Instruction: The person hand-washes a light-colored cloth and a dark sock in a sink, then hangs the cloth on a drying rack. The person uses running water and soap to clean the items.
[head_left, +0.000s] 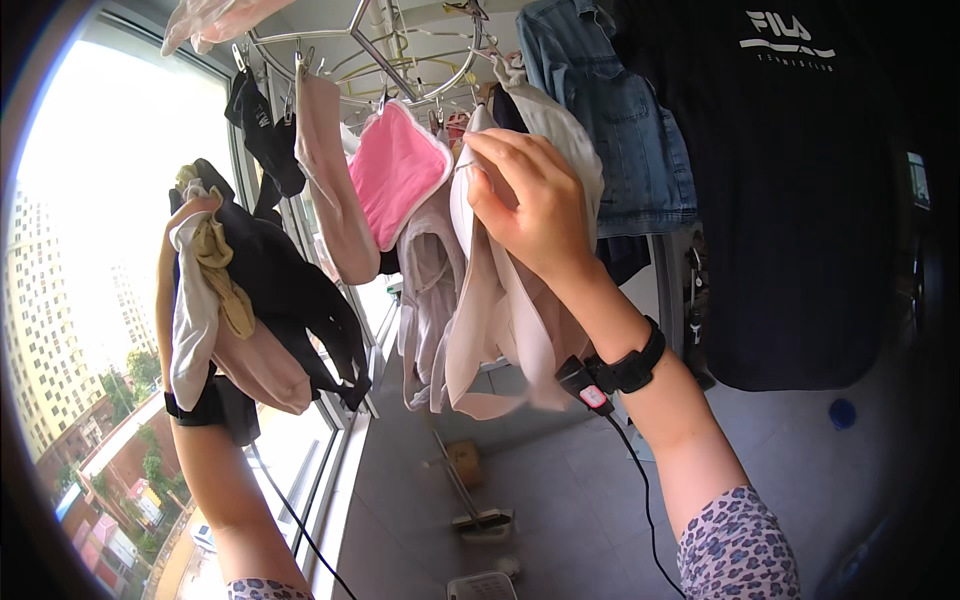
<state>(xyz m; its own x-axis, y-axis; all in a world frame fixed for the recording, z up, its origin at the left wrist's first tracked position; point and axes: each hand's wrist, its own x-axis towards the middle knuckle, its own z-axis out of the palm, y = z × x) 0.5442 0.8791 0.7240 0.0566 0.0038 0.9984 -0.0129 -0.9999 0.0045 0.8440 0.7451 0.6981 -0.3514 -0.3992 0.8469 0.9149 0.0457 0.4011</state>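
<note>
My left hand (196, 204) is raised near the window and grips a bundle of laundry. Hanging from it are a white sock (193, 300), an olive sock (214, 251), a pale pink sock (259, 364) and a black garment (277, 262); they cover most of the fingers. My right hand (536, 195) pinches the upper edge of a beige bra (529, 322) between thumb and fingers. The bra hangs below the metal clip hanger (442, 91), its straps looping down. Whether a clip still holds its top is hard to make out behind my fingers.
On the hanger are a pink cloth (397, 176), a long pale pink sock (330, 180), black socks (259, 124) and a grey garment (429, 300). A denim jacket (630, 127) and black shirt (795, 225) hang right. Below stands a broom or dustpan (484, 525); the window (112, 172) is left.
</note>
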